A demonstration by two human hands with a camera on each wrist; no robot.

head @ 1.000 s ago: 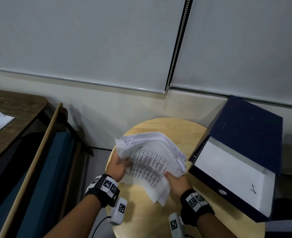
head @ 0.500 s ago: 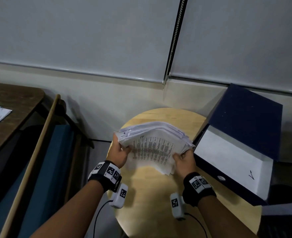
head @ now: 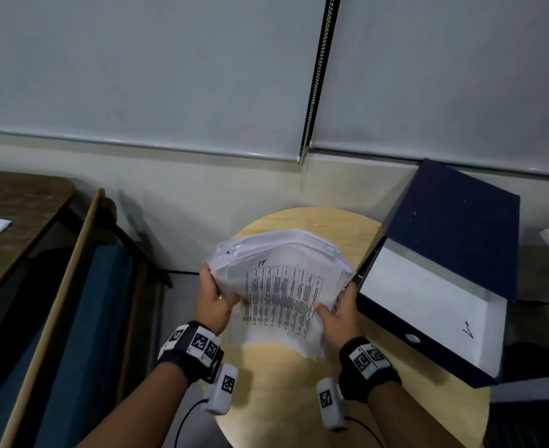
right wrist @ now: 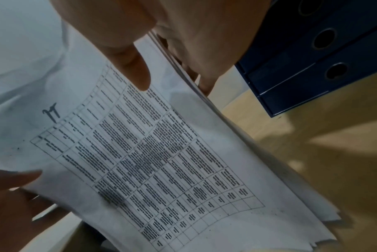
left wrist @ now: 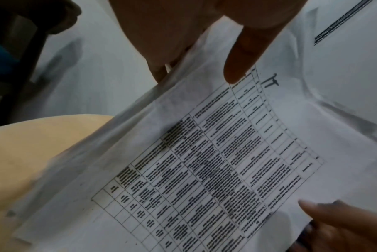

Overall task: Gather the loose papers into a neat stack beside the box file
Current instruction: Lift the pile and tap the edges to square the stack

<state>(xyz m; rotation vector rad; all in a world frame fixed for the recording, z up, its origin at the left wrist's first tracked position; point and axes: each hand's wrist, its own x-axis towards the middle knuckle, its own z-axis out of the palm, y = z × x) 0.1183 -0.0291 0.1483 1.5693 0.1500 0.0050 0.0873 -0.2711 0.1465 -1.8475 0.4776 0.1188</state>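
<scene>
A thick bundle of white papers (head: 283, 286) stands on edge on the round wooden table (head: 286, 392), its front sheet printed with a table and marked "11" (left wrist: 270, 81). My left hand (head: 213, 297) grips its left edge, thumb on the front sheet (left wrist: 237, 68). My right hand (head: 338, 310) grips the right edge, thumb on the front (right wrist: 135, 73), fingers behind. The sheets' edges are uneven at the bottom (right wrist: 325, 226). The dark blue box file (head: 444, 270) lies open just right of the papers, white sheet inside.
The table stands against a pale wall under grey roller blinds with a bead chain (head: 315, 79). A wooden desk (head: 11, 215) with more papers is at far left, a blue chair (head: 82, 334) beside it. More blue file spines (right wrist: 317, 56) show in the right wrist view.
The bundle has swung from tilted to squarer between both hands, and my right hand has shifted from its lower corner up to its right edge, nearer the box file.
</scene>
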